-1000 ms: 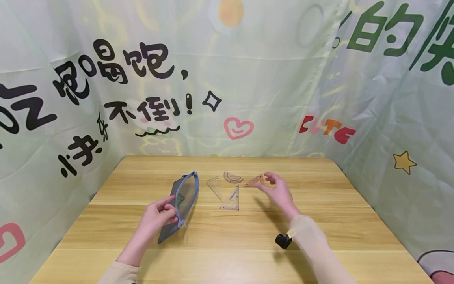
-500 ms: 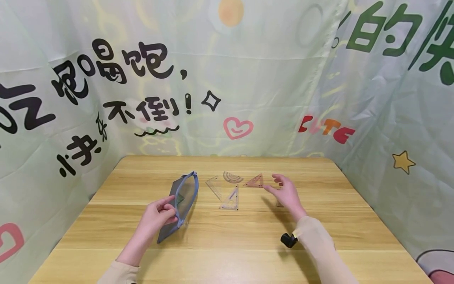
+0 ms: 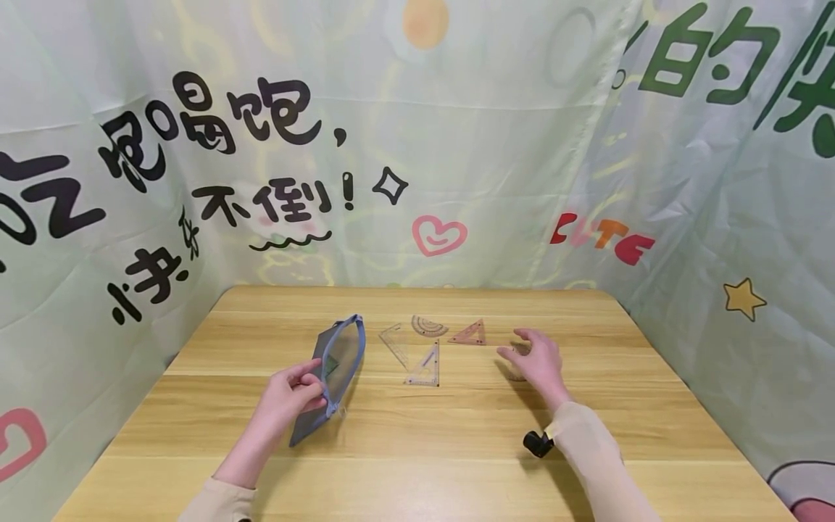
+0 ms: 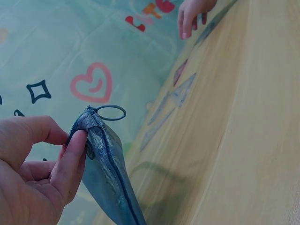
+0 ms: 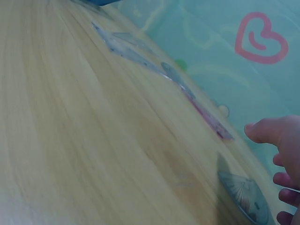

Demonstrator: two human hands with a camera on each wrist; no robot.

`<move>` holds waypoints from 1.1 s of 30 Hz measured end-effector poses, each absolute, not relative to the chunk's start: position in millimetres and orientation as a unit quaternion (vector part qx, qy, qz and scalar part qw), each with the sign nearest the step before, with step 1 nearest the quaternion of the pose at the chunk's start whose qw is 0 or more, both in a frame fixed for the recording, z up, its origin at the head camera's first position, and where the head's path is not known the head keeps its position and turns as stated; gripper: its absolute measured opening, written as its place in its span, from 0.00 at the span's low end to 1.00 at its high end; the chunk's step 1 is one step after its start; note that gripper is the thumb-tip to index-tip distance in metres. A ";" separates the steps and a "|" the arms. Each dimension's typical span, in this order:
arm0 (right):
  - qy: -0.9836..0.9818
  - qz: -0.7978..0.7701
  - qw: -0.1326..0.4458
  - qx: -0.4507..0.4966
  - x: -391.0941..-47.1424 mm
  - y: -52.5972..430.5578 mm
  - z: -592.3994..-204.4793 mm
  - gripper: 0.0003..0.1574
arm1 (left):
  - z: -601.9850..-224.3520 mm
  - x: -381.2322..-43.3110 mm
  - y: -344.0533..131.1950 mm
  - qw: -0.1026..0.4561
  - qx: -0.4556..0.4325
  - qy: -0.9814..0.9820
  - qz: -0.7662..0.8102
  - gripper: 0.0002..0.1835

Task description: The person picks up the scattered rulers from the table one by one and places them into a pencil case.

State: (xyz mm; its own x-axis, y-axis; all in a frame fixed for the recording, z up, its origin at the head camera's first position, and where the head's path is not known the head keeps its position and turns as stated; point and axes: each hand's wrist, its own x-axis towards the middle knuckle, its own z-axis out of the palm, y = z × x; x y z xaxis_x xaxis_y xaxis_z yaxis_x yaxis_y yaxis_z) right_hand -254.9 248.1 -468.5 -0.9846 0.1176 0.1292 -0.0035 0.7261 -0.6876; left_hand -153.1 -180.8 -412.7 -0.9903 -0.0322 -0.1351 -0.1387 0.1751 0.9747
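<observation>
A person's left hand point(image 3: 287, 399) pinches the rim of a blue mesh zip pouch point(image 3: 335, 370) between thumb and curled fingers, holding its mouth open on a pale wooden table point(image 3: 417, 449), while the right hand point(image 3: 538, 360) hovers with fingers spread and loosely bent, holding nothing. Directly beneath those fingers lies a small clear protractor point(image 5: 246, 197), a flat half-disc with printed markings, well to the right of the pouch and far nearer the right hand than the left. Between pouch and protractor lie more thin plastic drawing tools, flat on the wood grain: a brown-tinted set square point(image 3: 470, 333), a second, brownish protractor point(image 3: 428, 325), and two clear set squares point(image 3: 417, 355) whose corners overlap. The pouch's long axis runs away from the person, its metal pull ring point(image 4: 111, 112) at the near end
</observation>
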 end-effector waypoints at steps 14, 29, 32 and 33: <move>-0.934 0.352 0.049 -0.044 -252.2 254.0 -472.2 0.48 | -411.9 -153.5 -181.6 0.046 -0.055 0.771 0.632 0.30; -0.959 0.284 0.004 -0.022 -249.7 257.9 -474.8 0.58 | -410.7 -153.3 -180.3 0.046 -0.058 0.771 0.633 0.30; -0.961 0.275 -0.003 -0.007 -250.4 262.1 -475.0 0.60 | -411.0 -153.7 -180.2 0.045 -0.056 0.772 0.631 0.30; -0.962 0.272 -0.004 -0.001 -251.0 263.8 -475.2 0.60 | -411.1 -153.8 -180.1 0.044 -0.056 0.772 0.631 0.30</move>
